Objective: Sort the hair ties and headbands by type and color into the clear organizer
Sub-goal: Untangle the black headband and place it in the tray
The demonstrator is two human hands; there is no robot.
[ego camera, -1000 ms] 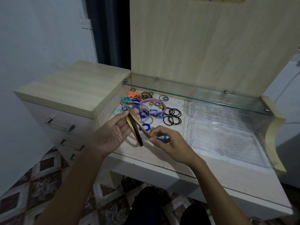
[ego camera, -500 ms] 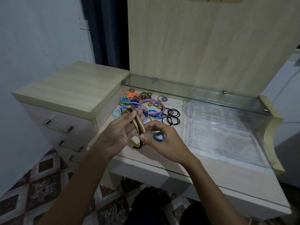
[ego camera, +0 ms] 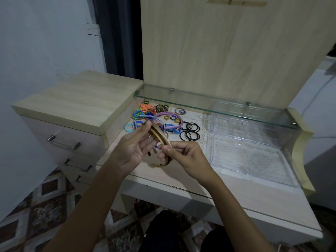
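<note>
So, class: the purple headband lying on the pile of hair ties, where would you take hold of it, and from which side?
Grip the purple headband at the top of its arch, coming from above. The arch stands clear of the hair ties around it, while its ends sit down among the blue ties, where fingers would likely snag them.

Two hands [ego camera: 134, 151] are showing. One clear organizer [ego camera: 254, 142] is sitting on the desk [ego camera: 181, 180], one purple headband [ego camera: 168, 114] is lying there, and roughly seven black hair ties [ego camera: 190, 130].
</note>
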